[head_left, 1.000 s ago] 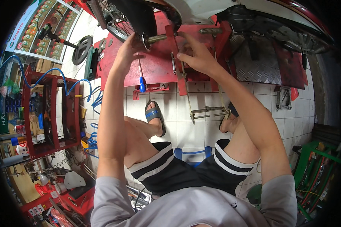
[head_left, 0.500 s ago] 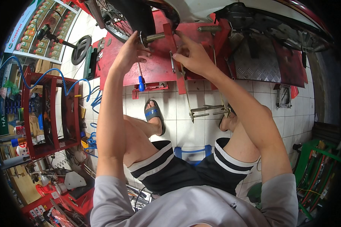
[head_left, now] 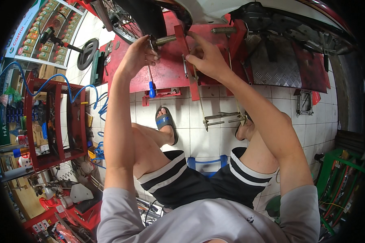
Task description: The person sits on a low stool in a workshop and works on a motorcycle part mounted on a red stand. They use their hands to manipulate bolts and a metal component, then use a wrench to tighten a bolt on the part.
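Observation:
My left hand (head_left: 138, 56) has its fingers curled at the metal flange (head_left: 153, 43) on the left end of a threaded rod (head_left: 166, 40). The rod passes to a red upright plate (head_left: 181, 35). My right hand (head_left: 205, 56) is at that plate, index finger near its top by the rod, the other fingers bent; whether it grips the plate is unclear. A long thin steel tool (head_left: 185, 67) lies beside the plate. Below my left hand is a blue-handled screwdriver (head_left: 152, 89) on the red platform (head_left: 121, 73). A second threaded rod (head_left: 223, 30) is to the right.
A motorcycle (head_left: 295, 24) with a spoked wheel (head_left: 121, 24) stands over the platform. At left are a red cart (head_left: 59, 121), blue hose (head_left: 97, 93) and shelves of containers (head_left: 48, 28); at right, a green rack (head_left: 339, 182). A metal linkage (head_left: 225, 119) hangs near my right foot.
My left hand's fingers have closed in more around the flange. My right hand has shifted slightly up and left along the plate. The rest looks the same.

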Motion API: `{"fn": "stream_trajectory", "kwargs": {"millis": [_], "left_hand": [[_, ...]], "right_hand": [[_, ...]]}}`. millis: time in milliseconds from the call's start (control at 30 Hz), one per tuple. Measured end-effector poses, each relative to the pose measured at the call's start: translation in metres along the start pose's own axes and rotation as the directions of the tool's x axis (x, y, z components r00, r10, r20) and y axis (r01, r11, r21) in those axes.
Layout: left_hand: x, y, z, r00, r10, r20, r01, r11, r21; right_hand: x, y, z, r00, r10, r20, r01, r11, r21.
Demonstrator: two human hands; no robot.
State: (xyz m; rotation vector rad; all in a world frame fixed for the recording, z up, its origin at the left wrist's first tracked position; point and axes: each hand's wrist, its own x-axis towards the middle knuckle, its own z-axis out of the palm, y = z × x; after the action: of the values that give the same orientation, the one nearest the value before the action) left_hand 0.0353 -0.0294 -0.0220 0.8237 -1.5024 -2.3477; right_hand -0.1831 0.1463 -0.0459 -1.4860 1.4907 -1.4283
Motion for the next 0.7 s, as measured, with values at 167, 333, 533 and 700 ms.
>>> {"fn": "stream_trajectory", "kwargs": {"millis": [167,333,533,700], "left_hand": [[0.003,0.003,0.054,0.925,0.296,-0.240,-0.285,0.955,0.082],[0.001,0.005,0.042,0.962,0.069,-0.264,-0.023,0.984,0.176],[0.005,0.002,0.055,0.932,0.239,-0.271,-0.215,0.970,0.114],[0.005,0.003,0.044,0.942,0.083,-0.326,-0.016,0.979,0.201]], "right_hand": [[-0.001,0.004,-0.005,0.999,0.008,-0.040,-0.009,1.000,-0.023],[-0.001,0.002,0.000,0.994,0.035,-0.103,-0.035,0.999,0.008],[0.000,0.003,-0.002,0.998,0.035,-0.057,-0.034,0.999,0.021],[-0.001,0.001,0.001,0.997,0.012,-0.080,-0.008,0.999,0.042]]}}
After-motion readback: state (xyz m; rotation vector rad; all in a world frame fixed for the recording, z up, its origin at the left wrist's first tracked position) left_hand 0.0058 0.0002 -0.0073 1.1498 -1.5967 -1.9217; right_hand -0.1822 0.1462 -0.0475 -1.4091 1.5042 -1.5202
